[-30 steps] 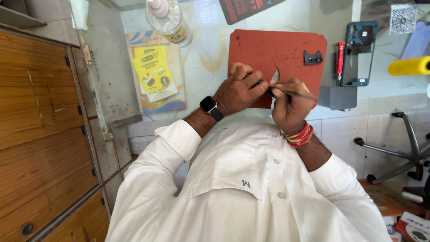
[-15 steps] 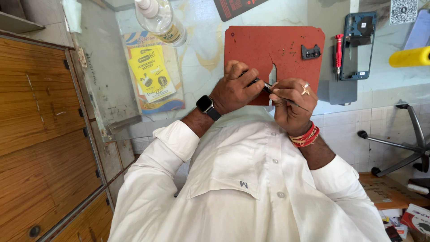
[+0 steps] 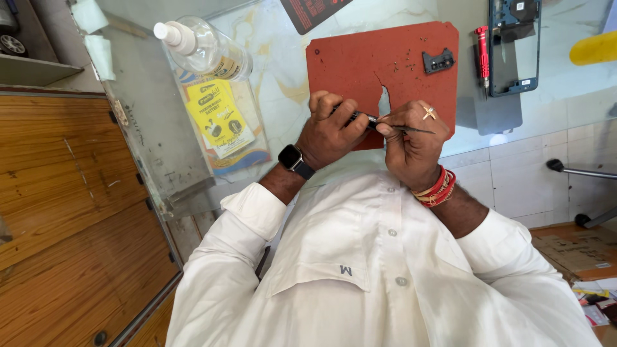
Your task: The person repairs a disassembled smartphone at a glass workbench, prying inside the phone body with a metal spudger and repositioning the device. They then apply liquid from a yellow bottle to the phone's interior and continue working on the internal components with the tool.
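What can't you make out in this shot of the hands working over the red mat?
Head view only:
- The tiny part between the left hand and right hand: fingers cover it.
- Tweezers: tip too thin to see what it grips.
- Phone: top cut off by the frame edge.
- Yellow object: cut off by the right edge.

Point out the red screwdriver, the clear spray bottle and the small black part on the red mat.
Red screwdriver (image 3: pixel 482 54), head view, mid handle.
Clear spray bottle (image 3: pixel 209 48), head view, middle of body.
Small black part (image 3: pixel 438 62), head view, its centre.
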Available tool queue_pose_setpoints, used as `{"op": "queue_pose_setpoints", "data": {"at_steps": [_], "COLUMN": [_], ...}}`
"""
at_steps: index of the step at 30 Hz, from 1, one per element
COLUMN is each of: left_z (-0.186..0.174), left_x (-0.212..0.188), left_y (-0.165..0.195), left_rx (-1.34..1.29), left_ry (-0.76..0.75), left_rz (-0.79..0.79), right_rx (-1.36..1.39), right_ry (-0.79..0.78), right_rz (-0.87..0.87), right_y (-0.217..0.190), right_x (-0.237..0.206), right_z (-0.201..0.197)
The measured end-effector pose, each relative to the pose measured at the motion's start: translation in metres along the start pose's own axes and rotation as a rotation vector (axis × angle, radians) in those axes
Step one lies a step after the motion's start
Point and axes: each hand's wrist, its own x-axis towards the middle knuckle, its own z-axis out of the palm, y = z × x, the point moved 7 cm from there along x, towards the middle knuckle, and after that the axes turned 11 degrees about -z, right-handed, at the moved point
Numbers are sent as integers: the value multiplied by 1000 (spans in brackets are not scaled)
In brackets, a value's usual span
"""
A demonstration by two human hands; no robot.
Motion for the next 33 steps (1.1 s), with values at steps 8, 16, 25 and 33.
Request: {"op": "queue_pose_setpoints", "data": {"at_steps": [8, 16, 25, 33], "left_z": [1, 0, 4, 2], "left_x": [-2, 0, -3, -4], "left_y": [2, 1, -1, -1], "left_rx": [18, -4, -10, -14], "left_ry": [11, 20, 1, 29], "left_rz": [-1, -6, -4, 1], "right_rx": [6, -2, 8, -15], "right_ry": [5, 22, 28, 27], "right_rz": [22, 54, 44, 37], "right_y": [-1, 1, 3, 2], "right_x": [-1, -2, -5, -7], "right_z": [0, 1, 4, 7]}}
